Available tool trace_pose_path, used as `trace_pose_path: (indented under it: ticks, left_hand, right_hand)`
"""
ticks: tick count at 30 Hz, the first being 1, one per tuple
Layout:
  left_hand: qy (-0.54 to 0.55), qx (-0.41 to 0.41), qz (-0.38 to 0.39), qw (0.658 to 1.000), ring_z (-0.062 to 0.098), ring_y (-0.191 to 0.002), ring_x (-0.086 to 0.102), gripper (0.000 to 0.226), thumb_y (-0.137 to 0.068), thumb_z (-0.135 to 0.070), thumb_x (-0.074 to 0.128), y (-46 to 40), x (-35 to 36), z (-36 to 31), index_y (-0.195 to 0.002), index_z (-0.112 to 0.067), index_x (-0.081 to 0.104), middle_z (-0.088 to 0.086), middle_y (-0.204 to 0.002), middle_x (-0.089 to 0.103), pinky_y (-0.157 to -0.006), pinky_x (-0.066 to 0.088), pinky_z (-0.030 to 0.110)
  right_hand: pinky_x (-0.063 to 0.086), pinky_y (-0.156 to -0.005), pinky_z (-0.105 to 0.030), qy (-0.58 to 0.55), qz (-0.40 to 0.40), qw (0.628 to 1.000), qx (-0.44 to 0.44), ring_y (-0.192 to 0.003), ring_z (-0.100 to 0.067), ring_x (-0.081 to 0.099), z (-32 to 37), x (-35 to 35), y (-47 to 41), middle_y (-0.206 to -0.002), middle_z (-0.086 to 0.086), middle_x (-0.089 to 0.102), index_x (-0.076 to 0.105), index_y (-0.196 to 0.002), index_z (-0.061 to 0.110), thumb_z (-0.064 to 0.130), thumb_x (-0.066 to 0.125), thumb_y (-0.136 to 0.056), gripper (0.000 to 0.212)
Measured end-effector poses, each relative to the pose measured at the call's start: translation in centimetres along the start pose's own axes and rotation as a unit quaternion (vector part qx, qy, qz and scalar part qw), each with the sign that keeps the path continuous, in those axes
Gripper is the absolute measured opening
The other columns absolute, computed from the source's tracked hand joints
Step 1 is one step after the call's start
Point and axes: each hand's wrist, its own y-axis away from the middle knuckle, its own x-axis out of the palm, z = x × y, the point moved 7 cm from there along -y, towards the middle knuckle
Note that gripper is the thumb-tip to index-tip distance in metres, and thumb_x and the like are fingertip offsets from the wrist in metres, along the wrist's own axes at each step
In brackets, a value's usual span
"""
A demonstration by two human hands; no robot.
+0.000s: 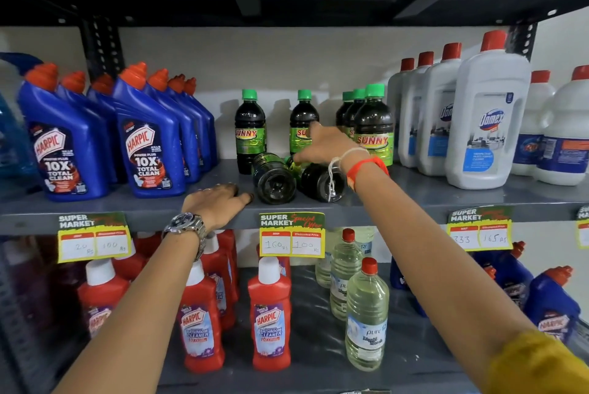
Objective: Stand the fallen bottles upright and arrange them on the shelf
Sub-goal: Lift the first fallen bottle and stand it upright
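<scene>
Green-capped dark bottles: five upright point(250, 130), two fallen point(274, 178).

one head-worn view (wide-angle) faces the shelf point(127, 207) straight on, close, tilted slightly downward.

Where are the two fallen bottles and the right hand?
Left fallen bottle point(274, 181): head view, on its dark round base facing the camera.
Right fallen bottle point(320, 182): head view, on its dark base end.
Right hand point(328, 145): head view, on the back of the hand.
</scene>
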Motion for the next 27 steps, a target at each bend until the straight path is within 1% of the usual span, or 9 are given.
trace_pose_path:
  ticks: [2,5,9,14,18,20,22,25,27]
  left_hand:
    - [-0.009,0.001,-0.002,1.0,0.026,-0.126,0.048,0.065,-0.085,-0.058,0.017,0.0,-0.1,0.1,-0.132,-0.022,0.046,0.003,-0.145,0.046,-0.077,0.035,0.032]
    - [-0.052,0.042,0.013,0.998,0.026,-0.125,0.047,0.086,-0.065,-0.06,0.002,-0.1,0.4,-0.2,-0.131,-0.026,0.046,0.003,-0.145,0.044,-0.074,0.034,0.033]
    - [-0.051,0.04,0.012,0.998,0.026,-0.131,0.043,0.06,-0.082,-0.046,0.022,-0.3,0.4,-0.1,-0.134,-0.024,0.044,0.004,-0.149,0.039,-0.088,0.039,0.036]
    - [-0.078,0.064,0.025,0.995,0.026,-0.131,0.042,0.054,-0.082,-0.029,0.027,-0.2,0.8,-0.3,-0.134,-0.024,0.042,0.007,-0.147,0.04,-0.092,0.039,0.038]
    - [-0.081,0.072,0.016,0.994,0.026,-0.129,0.044,0.065,-0.076,-0.04,0.015,-0.1,0.7,-0.4,-0.133,-0.025,0.044,0.006,-0.146,0.041,-0.087,0.039,0.036]
    - [-0.078,0.066,0.015,0.995,0.027,-0.126,0.047,0.081,-0.065,-0.048,0.005,-0.2,0.7,-0.4,-0.132,-0.026,0.045,0.005,-0.144,0.043,-0.08,0.037,0.035]
    - [-0.059,0.047,0.012,0.997,0.026,-0.124,0.048,0.083,-0.066,-0.055,0.003,-0.3,0.6,-0.4,-0.131,-0.026,0.046,0.004,-0.144,0.045,-0.077,0.034,0.033]
    - [-0.014,0.01,0.001,1.0,0.025,-0.129,0.046,0.069,-0.083,-0.059,0.015,-0.3,0.3,0.0,-0.133,-0.023,0.045,0.002,-0.146,0.044,-0.085,0.036,0.035]
    - [-0.026,0.022,0.008,0.999,0.025,-0.13,0.045,0.076,-0.076,-0.061,0.011,-0.2,0.4,-0.1,-0.134,-0.025,0.044,0.001,-0.148,0.042,-0.091,0.037,0.036]
  right_hand:
    - [0.044,-0.093,-0.034,0.025,0.063,0.997,0.028,-0.12,-0.03,0.051,0.0,0.8,-0.7,-0.137,-0.013,0.049,0.039,-0.135,0.005,0.036,0.062,-0.083,0.065]
    - [0.043,-0.086,-0.03,0.066,0.139,0.987,0.045,-0.113,-0.026,0.055,-0.1,1.5,-1.4,-0.136,-0.01,0.053,0.051,-0.128,0.008,0.042,0.055,-0.087,0.054]
    - [0.038,-0.103,-0.033,0.055,0.184,0.979,0.063,-0.128,-0.027,0.046,-0.5,2.0,-1.6,-0.144,-0.007,0.045,0.049,-0.134,0.012,0.044,0.057,-0.085,0.058]
    - [0.044,-0.095,-0.032,-0.003,0.104,0.991,0.088,-0.117,-0.026,0.053,-1.5,1.7,-2.1,-0.131,-0.007,0.056,0.056,-0.123,0.01,0.043,0.076,-0.066,0.069]
    - [0.051,-0.093,-0.041,-0.027,0.028,0.993,0.11,-0.105,-0.028,0.059,-2.2,1.2,-2.2,-0.114,-0.007,0.062,0.053,-0.119,0.007,0.047,0.081,-0.05,0.085]
    - [0.052,-0.091,-0.04,-0.026,-0.007,0.993,0.113,-0.103,-0.03,0.061,-2.2,0.5,-2.0,-0.108,-0.007,0.063,0.053,-0.117,0.006,0.05,0.082,-0.049,0.086]
    - [0.052,-0.087,-0.035,-0.034,-0.058,0.991,0.112,-0.104,-0.03,0.06,-2.2,-0.7,-1.7,-0.105,-0.007,0.062,0.052,-0.113,0.007,0.048,0.082,-0.05,0.081]
    - [0.05,-0.082,-0.031,-0.086,-0.144,0.981,0.095,-0.103,-0.029,0.062,-2.0,-2.7,-1.2,-0.108,-0.009,0.065,0.055,-0.11,0.009,0.045,0.083,-0.051,0.075]
    - [0.048,-0.086,-0.031,-0.129,-0.191,0.97,0.073,-0.106,-0.028,0.061,-1.8,-3.6,-0.8,-0.112,-0.009,0.065,0.054,-0.115,0.009,0.04,0.084,-0.054,0.075]
